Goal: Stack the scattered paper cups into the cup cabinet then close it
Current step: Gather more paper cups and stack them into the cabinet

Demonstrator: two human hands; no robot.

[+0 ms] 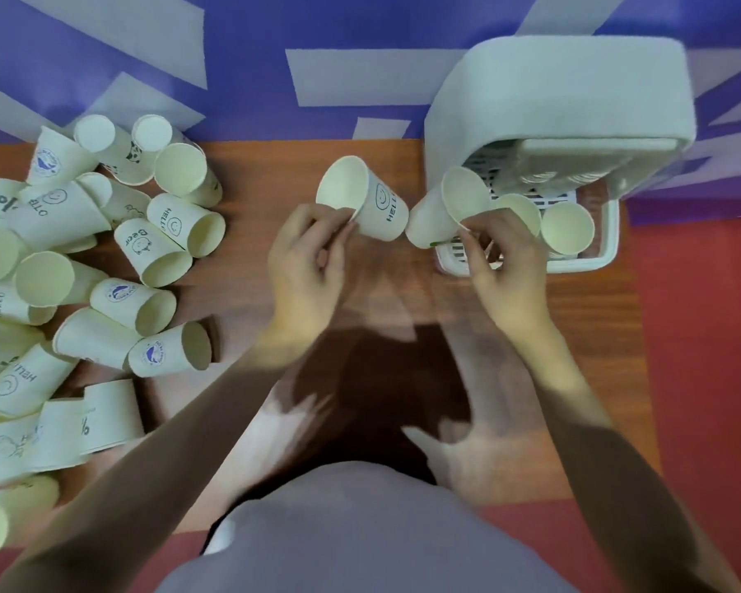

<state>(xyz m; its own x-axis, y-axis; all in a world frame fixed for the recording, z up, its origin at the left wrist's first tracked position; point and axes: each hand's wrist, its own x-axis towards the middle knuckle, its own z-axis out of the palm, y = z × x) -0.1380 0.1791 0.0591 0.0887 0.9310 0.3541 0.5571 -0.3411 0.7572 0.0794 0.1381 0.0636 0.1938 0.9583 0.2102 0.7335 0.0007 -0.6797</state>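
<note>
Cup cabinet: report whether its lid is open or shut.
Open. The cup cabinet has its lid raised, exposing cups standing in the tray.

Both hands [306, 254] [505, 258] raised, fingers pinched.

Bare surface [240, 199] lay open between the heap of loose cups [103, 267] at the left and the cup cabinet [527, 164] at the right. The cabinet's raised lid [561, 92] overhung its tray, where two upright cups [567, 226] filled the near corner.
</note>
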